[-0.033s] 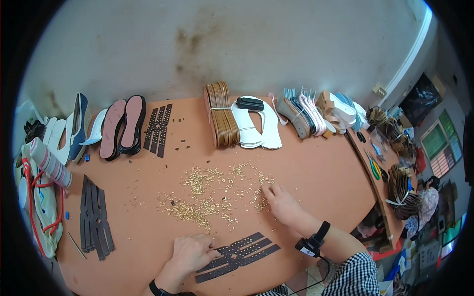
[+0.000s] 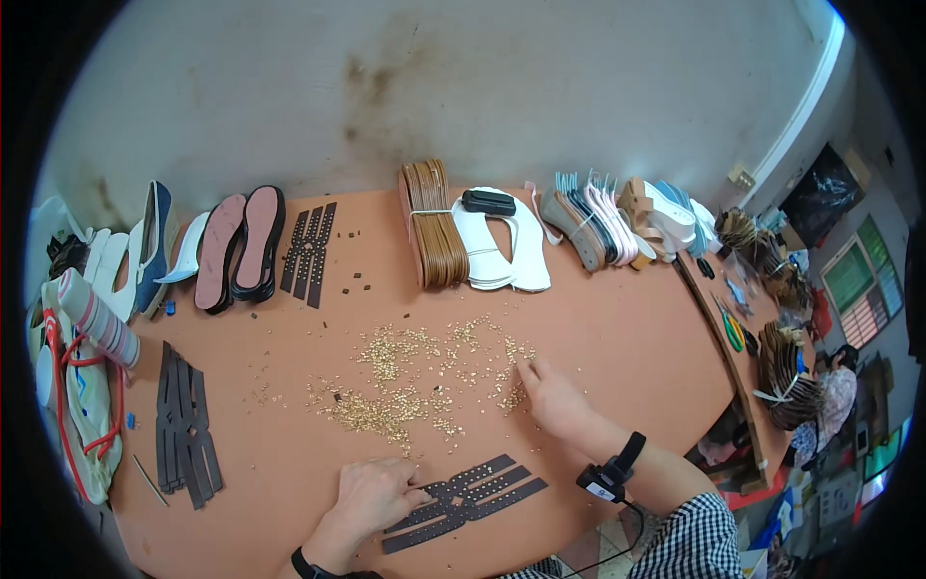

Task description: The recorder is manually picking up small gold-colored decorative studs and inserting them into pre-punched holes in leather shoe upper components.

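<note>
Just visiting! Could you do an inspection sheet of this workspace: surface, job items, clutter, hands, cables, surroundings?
Surface: brown table, strewn with gold studs.
Job's things: studs loosely heaped; dark strap piece, gold dots on it.
Clutter: dark stack at left; pink soles and brown bundle toward the wall.
Hands: left hand at the strap piece's left end; right hand has fingertips at the studs; whether it holds one is unclear.
Cables: thin black cable by the right forearm.
Surroundings: stained wall; another person at far right.
</note>
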Demonstrator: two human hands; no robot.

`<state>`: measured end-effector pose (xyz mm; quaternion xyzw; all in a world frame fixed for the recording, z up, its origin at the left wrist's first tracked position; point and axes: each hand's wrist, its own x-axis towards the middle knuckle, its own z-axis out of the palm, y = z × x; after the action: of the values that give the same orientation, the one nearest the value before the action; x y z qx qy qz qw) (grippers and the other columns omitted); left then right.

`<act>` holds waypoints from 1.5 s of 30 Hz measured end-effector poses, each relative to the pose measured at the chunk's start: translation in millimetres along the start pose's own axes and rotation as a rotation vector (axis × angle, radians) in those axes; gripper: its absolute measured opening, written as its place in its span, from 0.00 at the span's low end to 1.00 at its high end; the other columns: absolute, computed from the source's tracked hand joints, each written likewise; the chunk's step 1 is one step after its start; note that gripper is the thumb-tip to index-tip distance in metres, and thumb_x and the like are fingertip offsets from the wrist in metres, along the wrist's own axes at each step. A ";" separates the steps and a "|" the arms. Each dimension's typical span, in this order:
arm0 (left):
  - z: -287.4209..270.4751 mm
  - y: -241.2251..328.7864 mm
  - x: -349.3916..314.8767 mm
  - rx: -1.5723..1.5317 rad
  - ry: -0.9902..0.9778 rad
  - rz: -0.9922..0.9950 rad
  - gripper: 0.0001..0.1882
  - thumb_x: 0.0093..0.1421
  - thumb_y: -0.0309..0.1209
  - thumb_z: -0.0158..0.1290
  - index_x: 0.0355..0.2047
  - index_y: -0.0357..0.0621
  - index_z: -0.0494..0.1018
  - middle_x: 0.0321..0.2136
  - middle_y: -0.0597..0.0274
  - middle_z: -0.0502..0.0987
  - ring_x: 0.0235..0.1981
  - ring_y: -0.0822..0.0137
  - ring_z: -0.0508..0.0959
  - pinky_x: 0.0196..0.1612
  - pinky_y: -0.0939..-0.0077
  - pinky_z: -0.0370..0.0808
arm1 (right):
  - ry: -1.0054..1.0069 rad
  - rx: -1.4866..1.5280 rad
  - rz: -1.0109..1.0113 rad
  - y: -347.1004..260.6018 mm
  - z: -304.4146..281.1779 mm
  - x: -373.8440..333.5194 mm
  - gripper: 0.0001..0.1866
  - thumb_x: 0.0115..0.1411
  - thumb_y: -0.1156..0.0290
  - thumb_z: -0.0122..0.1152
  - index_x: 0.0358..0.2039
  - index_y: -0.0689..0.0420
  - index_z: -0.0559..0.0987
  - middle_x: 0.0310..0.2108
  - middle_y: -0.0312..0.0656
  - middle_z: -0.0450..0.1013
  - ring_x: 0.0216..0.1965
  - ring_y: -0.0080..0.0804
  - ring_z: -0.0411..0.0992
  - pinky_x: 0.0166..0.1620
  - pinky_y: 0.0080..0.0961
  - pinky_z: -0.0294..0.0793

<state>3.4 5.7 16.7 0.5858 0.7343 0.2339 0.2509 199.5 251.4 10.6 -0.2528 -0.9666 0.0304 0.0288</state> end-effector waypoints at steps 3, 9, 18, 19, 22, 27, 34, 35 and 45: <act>0.0 0.5 -0.1 0.006 -0.008 -0.014 0.16 0.45 0.45 0.63 0.22 0.48 0.74 0.21 0.65 0.77 0.27 0.60 0.79 0.27 0.64 0.73 | -0.015 0.087 0.163 7.1 3.8 6.2 0.19 0.54 0.79 0.50 0.49 0.66 0.71 0.41 0.53 0.68 0.41 0.50 0.71 0.44 0.38 0.74; -0.6 0.3 0.2 0.011 -0.002 -0.009 0.15 0.45 0.44 0.64 0.22 0.48 0.74 0.21 0.65 0.77 0.27 0.60 0.79 0.28 0.64 0.73 | 0.051 0.227 0.315 -3.7 -8.0 17.4 0.09 0.60 0.71 0.53 0.40 0.59 0.76 0.38 0.48 0.71 0.35 0.48 0.74 0.40 0.39 0.74; -0.2 -0.1 -1.0 0.009 0.016 -0.002 0.15 0.45 0.44 0.64 0.22 0.48 0.74 0.21 0.65 0.77 0.27 0.60 0.79 0.28 0.64 0.74 | 0.111 0.267 0.400 0.0 2.8 30.5 0.06 0.57 0.72 0.54 0.34 0.59 0.74 0.37 0.50 0.72 0.37 0.51 0.73 0.40 0.43 0.73; -0.2 0.4 -0.4 0.005 0.014 0.003 0.15 0.45 0.44 0.63 0.22 0.48 0.74 0.21 0.65 0.77 0.27 0.60 0.79 0.28 0.64 0.74 | 0.134 0.230 0.426 7.9 11.3 30.2 0.06 0.57 0.73 0.54 0.34 0.59 0.74 0.36 0.50 0.72 0.36 0.50 0.73 0.40 0.41 0.73; -0.6 0.0 -0.3 -0.003 0.010 0.003 0.15 0.45 0.44 0.63 0.22 0.48 0.74 0.21 0.65 0.77 0.27 0.59 0.79 0.28 0.64 0.74 | 0.197 0.216 0.388 16.8 12.6 26.6 0.05 0.56 0.74 0.54 0.34 0.59 0.74 0.35 0.49 0.72 0.36 0.48 0.73 0.40 0.39 0.73; -0.9 0.3 -0.5 -0.001 -0.004 -0.008 0.15 0.45 0.44 0.63 0.22 0.48 0.74 0.22 0.65 0.78 0.27 0.59 0.79 0.29 0.64 0.74 | 0.224 0.337 0.227 9.2 5.0 24.0 0.05 0.57 0.73 0.53 0.34 0.56 0.75 0.36 0.45 0.70 0.36 0.49 0.72 0.40 0.41 0.73; -0.9 0.2 -0.8 0.002 -0.012 -0.018 0.15 0.45 0.44 0.63 0.23 0.47 0.74 0.22 0.64 0.78 0.28 0.59 0.79 0.29 0.64 0.74 | 0.186 0.303 0.238 3.3 5.3 28.9 0.04 0.57 0.74 0.55 0.33 0.58 0.75 0.36 0.44 0.71 0.36 0.45 0.73 0.39 0.36 0.73; -1.1 -0.1 -1.2 0.003 -0.008 -0.014 0.15 0.45 0.44 0.63 0.23 0.47 0.74 0.22 0.64 0.78 0.28 0.59 0.79 0.29 0.64 0.74 | 0.186 0.310 0.230 4.3 6.5 29.8 0.04 0.57 0.74 0.55 0.33 0.57 0.75 0.35 0.44 0.71 0.35 0.45 0.73 0.39 0.36 0.73; 3.8 -3.0 -1.2 0.006 0.066 0.033 0.15 0.43 0.44 0.65 0.20 0.49 0.74 0.20 0.67 0.76 0.24 0.61 0.78 0.26 0.66 0.72 | 0.166 0.352 0.205 16.5 10.7 32.9 0.04 0.57 0.74 0.54 0.33 0.58 0.74 0.35 0.47 0.71 0.36 0.50 0.72 0.40 0.40 0.73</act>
<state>3.8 4.1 11.9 0.5907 0.7329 0.2551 0.2211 178.2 281.5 0.0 -0.3423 -0.9100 0.1807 0.1487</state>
